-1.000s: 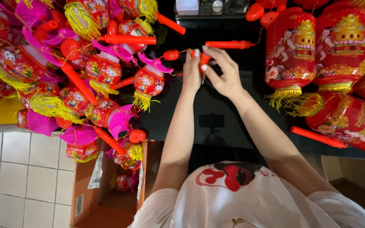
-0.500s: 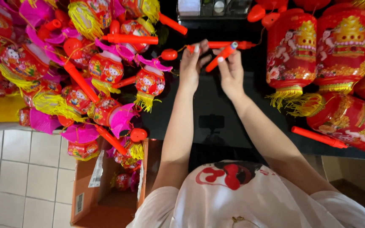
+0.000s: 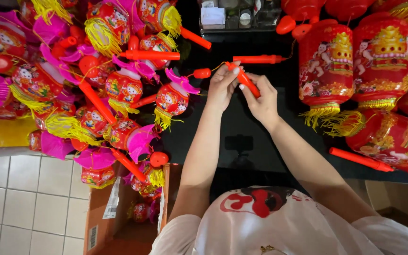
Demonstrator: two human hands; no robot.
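We are gripping one red stick (image 3: 248,83) with both hands, left hand (image 3: 221,88) and right hand (image 3: 261,100), at upper centre. We are holding it above the black tabletop (image 3: 242,137), probably so its string hangs free.

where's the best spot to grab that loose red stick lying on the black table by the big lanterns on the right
Grip the red stick around its middle, coming straight down from above. It lies flat and apart on the black table, its lower side free, while the large lanterns crowd its far side.
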